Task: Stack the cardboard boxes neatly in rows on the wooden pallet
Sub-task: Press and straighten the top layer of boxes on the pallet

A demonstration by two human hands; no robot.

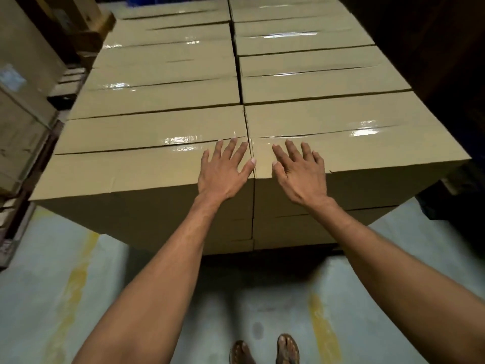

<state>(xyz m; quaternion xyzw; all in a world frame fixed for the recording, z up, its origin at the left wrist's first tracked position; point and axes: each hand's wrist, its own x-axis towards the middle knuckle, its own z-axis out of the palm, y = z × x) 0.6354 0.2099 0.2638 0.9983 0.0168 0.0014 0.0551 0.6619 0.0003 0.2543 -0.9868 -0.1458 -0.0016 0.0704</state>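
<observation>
Taped cardboard boxes stand in two rows, several deep and at least three layers high. My left hand [225,171] lies flat with spread fingers on the top of the nearest left box [126,164], close to the seam between the rows. My right hand [299,172] lies flat with spread fingers on the nearest right box [372,143], just right of that seam. Neither hand grips anything. The wooden pallet beneath the stack is hidden in shadow.
Other cardboard boxes [18,106] stand on a pallet at the left, close to the stack. A dark area [446,61] borders the stack on the right. The concrete floor [65,298] with faded yellow lines lies in front, where my sandalled feet [265,350] stand.
</observation>
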